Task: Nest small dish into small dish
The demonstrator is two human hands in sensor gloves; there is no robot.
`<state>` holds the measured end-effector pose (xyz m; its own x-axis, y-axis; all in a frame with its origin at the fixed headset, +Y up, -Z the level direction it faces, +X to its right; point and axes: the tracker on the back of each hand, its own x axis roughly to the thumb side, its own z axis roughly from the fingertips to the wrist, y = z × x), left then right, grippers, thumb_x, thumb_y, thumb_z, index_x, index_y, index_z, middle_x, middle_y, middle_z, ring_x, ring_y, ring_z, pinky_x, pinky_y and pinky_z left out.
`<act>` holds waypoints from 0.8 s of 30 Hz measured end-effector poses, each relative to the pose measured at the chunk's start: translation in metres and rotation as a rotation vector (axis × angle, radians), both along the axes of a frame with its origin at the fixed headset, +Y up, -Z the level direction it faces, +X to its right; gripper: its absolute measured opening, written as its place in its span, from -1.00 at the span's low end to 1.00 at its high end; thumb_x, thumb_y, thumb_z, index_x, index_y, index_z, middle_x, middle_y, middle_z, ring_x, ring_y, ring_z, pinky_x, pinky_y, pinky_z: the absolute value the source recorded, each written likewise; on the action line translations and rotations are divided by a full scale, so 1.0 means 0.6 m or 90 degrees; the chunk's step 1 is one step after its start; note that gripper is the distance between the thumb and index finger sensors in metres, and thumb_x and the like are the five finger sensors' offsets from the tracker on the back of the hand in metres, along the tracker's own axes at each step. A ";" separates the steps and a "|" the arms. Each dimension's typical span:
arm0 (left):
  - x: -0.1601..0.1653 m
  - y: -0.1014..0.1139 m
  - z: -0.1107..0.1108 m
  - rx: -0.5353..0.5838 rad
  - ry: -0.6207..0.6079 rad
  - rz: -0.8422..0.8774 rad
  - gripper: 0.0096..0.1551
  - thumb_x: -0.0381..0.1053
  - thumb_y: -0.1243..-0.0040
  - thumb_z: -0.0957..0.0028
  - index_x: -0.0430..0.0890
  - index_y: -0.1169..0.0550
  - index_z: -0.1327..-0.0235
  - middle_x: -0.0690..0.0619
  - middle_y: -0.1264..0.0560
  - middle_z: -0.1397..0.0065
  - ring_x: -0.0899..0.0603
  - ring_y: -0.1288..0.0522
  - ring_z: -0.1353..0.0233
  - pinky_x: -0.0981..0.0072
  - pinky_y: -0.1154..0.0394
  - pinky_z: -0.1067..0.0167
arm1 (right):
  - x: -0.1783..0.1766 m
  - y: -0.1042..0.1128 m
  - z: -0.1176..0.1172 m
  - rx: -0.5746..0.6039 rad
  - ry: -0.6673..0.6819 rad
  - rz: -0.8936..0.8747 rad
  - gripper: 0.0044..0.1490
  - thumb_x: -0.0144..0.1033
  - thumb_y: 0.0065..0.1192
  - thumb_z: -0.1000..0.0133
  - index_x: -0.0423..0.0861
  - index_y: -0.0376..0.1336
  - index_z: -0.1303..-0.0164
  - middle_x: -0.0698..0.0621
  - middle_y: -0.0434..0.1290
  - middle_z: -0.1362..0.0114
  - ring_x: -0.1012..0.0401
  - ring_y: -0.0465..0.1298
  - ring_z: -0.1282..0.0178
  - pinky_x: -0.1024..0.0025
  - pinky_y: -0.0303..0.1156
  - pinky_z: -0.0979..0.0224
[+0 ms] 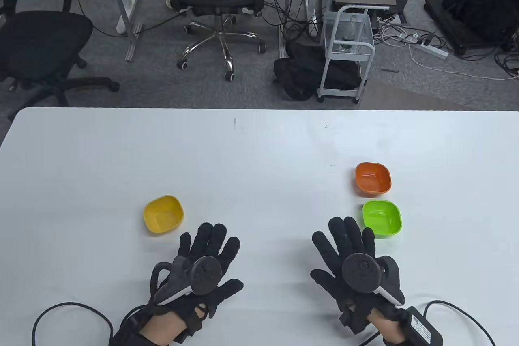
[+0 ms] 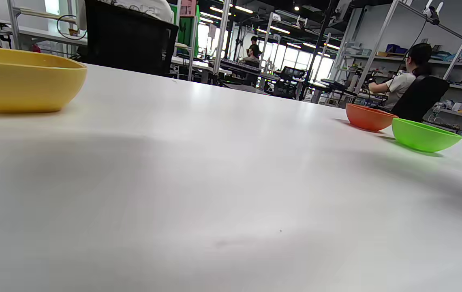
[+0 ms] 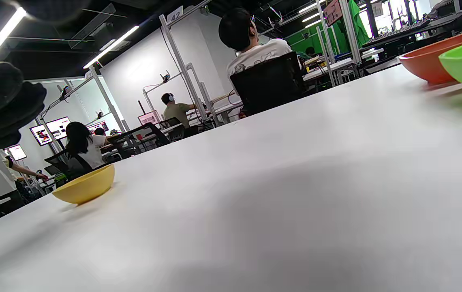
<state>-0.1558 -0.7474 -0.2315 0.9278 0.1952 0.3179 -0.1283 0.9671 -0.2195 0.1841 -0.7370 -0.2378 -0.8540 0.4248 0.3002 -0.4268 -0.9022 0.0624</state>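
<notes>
Three small dishes sit on the white table (image 1: 259, 147). A yellow dish (image 1: 163, 214) is left of centre; it also shows in the left wrist view (image 2: 24, 81) and the right wrist view (image 3: 85, 187). An orange dish (image 1: 373, 178) and a green dish (image 1: 381, 218) sit close together on the right, also in the left wrist view as orange dish (image 2: 368, 117) and green dish (image 2: 423, 135). My left hand (image 1: 206, 248) lies flat, fingers spread, just right of and below the yellow dish. My right hand (image 1: 348, 240) lies flat, fingers spread, just left of the green dish. Both hold nothing.
Beyond the table's far edge stand office chairs (image 1: 219, 1), a small white cart (image 1: 346, 54) and floor cables. Cables trail from both wrists at the table's near edge.
</notes>
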 end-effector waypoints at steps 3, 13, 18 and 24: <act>0.001 -0.001 0.000 0.000 0.000 -0.002 0.04 0.71 0.21 0.36 0.59 0.44 -0.16 0.39 0.53 -0.58 0.03 0.57 -0.66 -0.21 0.42 -0.52 | -0.001 0.000 0.000 -0.001 0.004 0.003 -0.03 0.28 0.13 0.23 0.41 -0.21 -0.32 0.18 -0.53 -0.59 -0.05 -0.50 -0.66 -0.24 -0.63 -0.48; 0.003 -0.001 -0.001 -0.008 -0.005 0.003 0.03 0.71 0.21 0.36 0.59 0.43 -0.17 0.39 0.53 -0.59 0.03 0.56 -0.66 -0.21 0.42 -0.52 | -0.001 0.001 0.001 -0.003 0.003 -0.012 -0.03 0.27 0.14 0.23 0.41 -0.20 -0.32 0.18 -0.53 -0.59 -0.04 -0.50 -0.66 -0.23 -0.63 -0.49; 0.004 -0.002 -0.001 -0.017 -0.009 -0.001 0.03 0.70 0.21 0.36 0.59 0.43 -0.17 0.39 0.52 -0.59 0.03 0.56 -0.66 -0.21 0.41 -0.52 | -0.002 -0.002 -0.001 -0.017 0.006 -0.020 -0.04 0.26 0.15 0.23 0.41 -0.19 -0.32 0.19 -0.52 -0.59 -0.04 -0.50 -0.66 -0.23 -0.63 -0.49; 0.004 -0.002 0.000 -0.017 -0.009 -0.004 0.03 0.70 0.21 0.36 0.59 0.43 -0.17 0.39 0.53 -0.58 0.03 0.56 -0.66 -0.21 0.42 -0.52 | -0.004 -0.003 0.000 -0.016 0.013 -0.019 -0.04 0.26 0.16 0.24 0.41 -0.19 -0.32 0.19 -0.52 -0.60 -0.04 -0.49 -0.66 -0.23 -0.63 -0.49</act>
<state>-0.1535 -0.7486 -0.2318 0.9246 0.1975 0.3258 -0.1181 0.9616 -0.2477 0.1819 -0.7386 -0.2379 -0.8349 0.4572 0.3066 -0.4515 -0.8873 0.0937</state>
